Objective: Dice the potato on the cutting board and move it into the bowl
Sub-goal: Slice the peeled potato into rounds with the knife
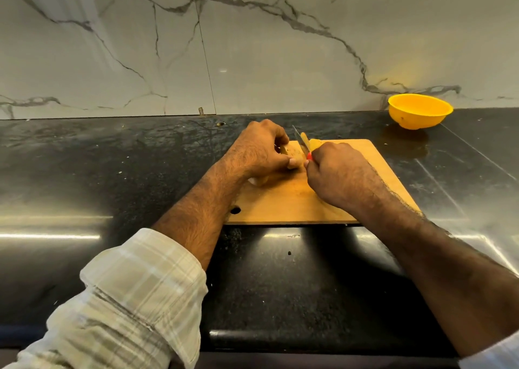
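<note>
Black stone counter (112,172): left hand (259,149) pinches the brown-skinned potato (293,155) on the wooden cutting board (283,202); right hand (334,172) grips the red-handled knife (302,141), apparently slicing. No dice are visible; the yellow plastic bowl (420,111) seems empty.

Our left hand (261,149) is out ahead of us, palm down, fingers curled over and thumb pinched in toward them, gripping from above. Left forearm bare, checked sleeve (134,298) rolled up near the elbow. Our right hand (337,176) sits just beside the left, back of hand up, fingers wrapped in a closed grip. Right forearm comes in from lower right, bare. Both wrists low and roughly level.
</note>
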The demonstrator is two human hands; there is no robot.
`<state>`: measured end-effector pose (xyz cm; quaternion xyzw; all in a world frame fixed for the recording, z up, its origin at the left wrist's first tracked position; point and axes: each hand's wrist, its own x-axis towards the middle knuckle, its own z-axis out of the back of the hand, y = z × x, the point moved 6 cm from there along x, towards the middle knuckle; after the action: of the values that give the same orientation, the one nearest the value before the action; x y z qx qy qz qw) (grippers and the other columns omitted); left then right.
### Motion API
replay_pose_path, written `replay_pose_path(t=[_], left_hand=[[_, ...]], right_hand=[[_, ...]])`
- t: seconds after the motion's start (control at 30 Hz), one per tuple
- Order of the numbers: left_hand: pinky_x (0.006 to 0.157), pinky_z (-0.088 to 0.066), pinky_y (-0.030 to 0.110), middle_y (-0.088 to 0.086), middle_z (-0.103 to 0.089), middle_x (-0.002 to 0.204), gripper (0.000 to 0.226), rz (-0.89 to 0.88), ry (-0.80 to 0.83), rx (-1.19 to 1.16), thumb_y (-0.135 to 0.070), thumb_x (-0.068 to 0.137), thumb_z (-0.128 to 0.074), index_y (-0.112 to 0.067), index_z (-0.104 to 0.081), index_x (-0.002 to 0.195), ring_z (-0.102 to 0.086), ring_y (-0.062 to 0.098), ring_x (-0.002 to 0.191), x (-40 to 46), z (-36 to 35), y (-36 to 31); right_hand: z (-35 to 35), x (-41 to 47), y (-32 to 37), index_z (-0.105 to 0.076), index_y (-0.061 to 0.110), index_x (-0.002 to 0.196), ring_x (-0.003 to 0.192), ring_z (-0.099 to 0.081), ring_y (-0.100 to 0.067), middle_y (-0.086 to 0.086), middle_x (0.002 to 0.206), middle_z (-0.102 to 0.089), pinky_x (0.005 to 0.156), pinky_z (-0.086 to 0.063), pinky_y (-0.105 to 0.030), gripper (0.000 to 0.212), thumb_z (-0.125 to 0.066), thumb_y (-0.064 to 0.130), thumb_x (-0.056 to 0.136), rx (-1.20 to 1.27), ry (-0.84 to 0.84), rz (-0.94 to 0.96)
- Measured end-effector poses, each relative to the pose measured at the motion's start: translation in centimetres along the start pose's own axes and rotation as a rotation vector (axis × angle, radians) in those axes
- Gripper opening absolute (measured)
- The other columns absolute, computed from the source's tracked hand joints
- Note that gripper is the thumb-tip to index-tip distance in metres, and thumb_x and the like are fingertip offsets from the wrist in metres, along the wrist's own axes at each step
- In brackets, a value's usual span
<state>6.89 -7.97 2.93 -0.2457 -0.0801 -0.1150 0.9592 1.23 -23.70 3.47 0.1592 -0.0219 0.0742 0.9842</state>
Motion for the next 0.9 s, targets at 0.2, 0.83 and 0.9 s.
replay_pose_path(t=[0.2, 0.83, 0.9], left_hand=[[0.09, -0.06, 0.03, 0.0, -0.073, 0.119, 0.049, -0.021, 0.007, -0.022, -0.041, 0.082, -0.088, -0.019, -0.073, 0.123, -0.069, 0.011, 0.104, -0.2, 0.3, -0.1], [0.088, -0.06, 0.029, 0.0, -0.075, 0.115, 0.04, -0.001, -0.047, -0.014, -0.035, 0.082, -0.088, -0.017, -0.078, 0.116, -0.069, 0.012, 0.102, -0.2, 0.2, -0.2], [0.088, -0.061, 0.029, -0.001, -0.075, 0.114, 0.035, 0.017, -0.058, -0.029, -0.032, 0.083, -0.088, -0.018, -0.079, 0.113, -0.069, 0.01, 0.1, -0.3, 0.5, 0.5]], right_hand=[[-0.4, 0.2, 0.4, -0.065, 0.015, 0.128, 0.089, -0.061, -0.019, -0.003, 0.102, -0.064, 0.074, -0.054, -0.032, 0.032, -0.059, 0.036, 0.105, -0.016, 0.032, -0.009], [-1.1, -0.1, 0.4, -0.059, 0.019, 0.123, 0.092, -0.058, -0.018, 0.005, 0.088, -0.052, 0.08, -0.057, -0.035, 0.024, -0.061, 0.031, 0.102, -0.052, 0.114, -0.032], [-1.3, -0.4, 0.3, -0.058, 0.02, 0.125, 0.095, -0.059, -0.019, 0.004, 0.092, -0.054, 0.086, -0.059, -0.038, 0.026, -0.061, 0.033, 0.103, -0.065, 0.138, -0.023]])
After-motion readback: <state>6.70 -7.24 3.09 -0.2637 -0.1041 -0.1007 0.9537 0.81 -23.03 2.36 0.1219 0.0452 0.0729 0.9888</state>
